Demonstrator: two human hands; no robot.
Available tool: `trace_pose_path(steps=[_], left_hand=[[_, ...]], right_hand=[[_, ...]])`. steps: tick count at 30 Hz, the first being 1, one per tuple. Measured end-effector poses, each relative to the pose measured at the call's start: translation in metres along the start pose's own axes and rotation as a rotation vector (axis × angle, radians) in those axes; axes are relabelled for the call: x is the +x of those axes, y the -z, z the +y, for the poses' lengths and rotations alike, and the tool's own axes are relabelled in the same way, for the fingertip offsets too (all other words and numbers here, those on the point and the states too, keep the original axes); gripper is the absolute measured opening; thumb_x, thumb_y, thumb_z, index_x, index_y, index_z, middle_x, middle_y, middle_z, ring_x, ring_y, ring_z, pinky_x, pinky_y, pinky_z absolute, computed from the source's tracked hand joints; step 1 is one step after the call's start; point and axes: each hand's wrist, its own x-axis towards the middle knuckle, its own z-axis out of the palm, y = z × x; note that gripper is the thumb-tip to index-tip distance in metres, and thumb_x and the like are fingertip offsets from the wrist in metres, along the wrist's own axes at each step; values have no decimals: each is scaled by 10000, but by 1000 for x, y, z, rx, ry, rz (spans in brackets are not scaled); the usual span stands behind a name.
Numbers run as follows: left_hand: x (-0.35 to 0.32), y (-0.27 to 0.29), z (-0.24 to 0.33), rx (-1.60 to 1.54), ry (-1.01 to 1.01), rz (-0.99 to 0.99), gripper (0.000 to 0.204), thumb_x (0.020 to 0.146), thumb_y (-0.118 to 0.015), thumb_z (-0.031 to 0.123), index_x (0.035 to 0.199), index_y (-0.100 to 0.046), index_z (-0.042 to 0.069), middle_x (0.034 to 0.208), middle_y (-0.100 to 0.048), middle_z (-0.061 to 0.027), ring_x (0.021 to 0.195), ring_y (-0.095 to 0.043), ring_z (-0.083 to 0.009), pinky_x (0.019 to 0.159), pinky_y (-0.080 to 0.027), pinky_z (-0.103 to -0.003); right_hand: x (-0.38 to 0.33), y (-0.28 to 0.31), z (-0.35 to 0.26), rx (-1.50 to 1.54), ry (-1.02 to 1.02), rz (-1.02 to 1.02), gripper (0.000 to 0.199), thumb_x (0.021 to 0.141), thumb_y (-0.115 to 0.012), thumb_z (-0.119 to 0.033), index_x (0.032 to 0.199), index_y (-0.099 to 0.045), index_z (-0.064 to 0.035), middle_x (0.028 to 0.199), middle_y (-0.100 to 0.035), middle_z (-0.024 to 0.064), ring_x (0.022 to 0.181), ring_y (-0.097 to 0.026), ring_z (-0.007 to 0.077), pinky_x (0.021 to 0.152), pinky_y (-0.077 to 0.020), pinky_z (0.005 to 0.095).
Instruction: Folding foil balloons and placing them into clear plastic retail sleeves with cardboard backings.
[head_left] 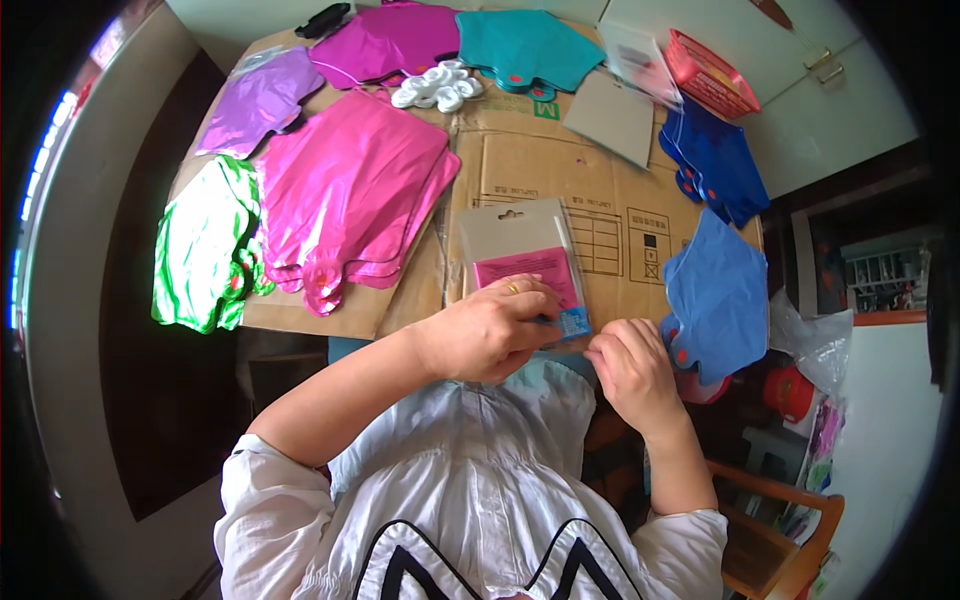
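Observation:
A clear plastic packet (514,222) with a grey backing card and a hanging hole lies at the cardboard's near edge. Inside it show a folded pink foil piece (530,264) and a small blue piece (574,322). My left hand (490,328), a ring on one finger, lies across the packet's lower part with its fingers bent and closed on it. At the lower right corner, my right hand (636,376) pinches the packet's bottom edge with thumb and fingertips. My fingers hide part of that edge.
Flat foil stacks ring the cardboard (520,165): pink (350,190), green (205,245), purple (255,100), magenta (390,40), teal (530,50), dark blue (715,160) and light blue (718,290). White coils (438,88), a grey card (612,118) and a red basket (712,75) are farther back.

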Motion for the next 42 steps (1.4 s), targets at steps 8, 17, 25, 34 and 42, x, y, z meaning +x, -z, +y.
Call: trace_pose_path(steps=[8, 17, 25, 34, 42], left_hand=[[0, 1, -1, -21, 11, -16, 358, 649, -664, -64, 1005, -676, -34, 1049, -574, -161, 1043, -572, -376, 971, -427, -495], [5, 1, 1, 2, 4, 3, 317, 634, -662, -55, 948, -684, -20, 991, -566, -138, 998, -577, -335, 962, -443, -451], [-4, 0, 0, -22, 26, -29, 306, 697, -660, -79, 997, -669, -19, 1036, -585, -147, 1049, -588, -365, 1009, -415, -505], [-5, 17, 8, 174, -21, -125, 261, 711, -689, 14, 967, -640, 10, 1072, -606, -130, 1079, -585, -339, 1021, -419, -492], [-48, 45, 46, 384, 149, -129, 564, 646, -822, 333, 1086, -567, 91, 1190, -561, -124, 1193, -533, -328, 1047, -386, -514]], right_hand=[[6, 9, 5, 164, -44, -78, 192, 745, -693, 4, 833, -529, -41, 846, -528, 111, 808, -534, 325, 744, -425, 421], [-13, 3, -18, 187, 39, -64, 169, 751, -690, -8, 842, -554, -49, 860, -543, 98, 809, -550, 310, 737, -441, 420], [-42, 30, -25, 1781, 190, -690, 100, 881, -672, -63, 806, -607, -49, 807, -604, 81, 743, -588, 256, 698, -470, 356], [-48, -161, 31, 15, -429, 31, 326, 870, -547, -149, 1171, -566, -26, 1076, -627, 228, 936, -632, 417, 776, -520, 477], [-60, -83, 7, -157, -354, -463, 267, 821, -586, -141, 1058, -560, -22, 1039, -610, 169, 868, -643, 364, 735, -523, 453]])
